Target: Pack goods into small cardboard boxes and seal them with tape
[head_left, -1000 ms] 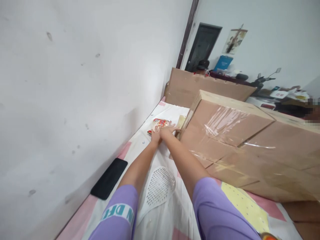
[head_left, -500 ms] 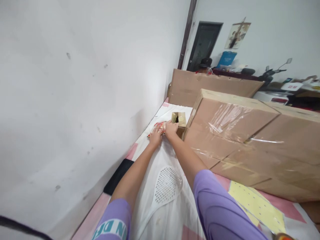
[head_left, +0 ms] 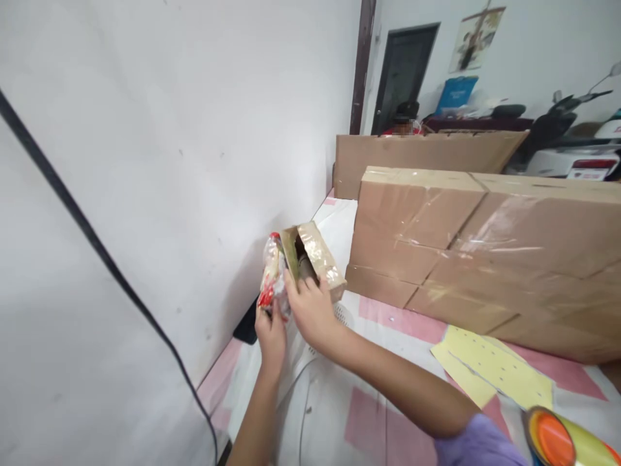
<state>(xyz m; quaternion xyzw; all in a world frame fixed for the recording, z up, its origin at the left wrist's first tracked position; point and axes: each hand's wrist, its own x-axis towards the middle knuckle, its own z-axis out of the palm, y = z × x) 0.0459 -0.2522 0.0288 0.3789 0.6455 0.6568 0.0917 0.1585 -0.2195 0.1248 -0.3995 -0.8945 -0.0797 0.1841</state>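
Note:
My left hand (head_left: 270,333) is closed around a clear plastic packet with red print (head_left: 270,275), held upright in the air near the white wall. My right hand (head_left: 310,310) grips a small open cardboard box (head_left: 317,259) wrapped in shiny tape, tilted with its open end toward me; something dark shows inside. The packet and the box touch each other. Both are lifted above the table with the white and pink cloth (head_left: 388,421).
Large taped cardboard cartons (head_left: 485,239) fill the right side of the table. A black phone (head_left: 246,327) lies by the wall. Yellow dotted sheets (head_left: 495,372) lie at right, and a roll of tape (head_left: 553,437) is at bottom right. A black cable (head_left: 97,239) crosses the wall. A white mesh swatter lies under my arms.
Both hands have lifted the packet and the small box off the table and drawn them toward me. My view has shifted closer and turned right.

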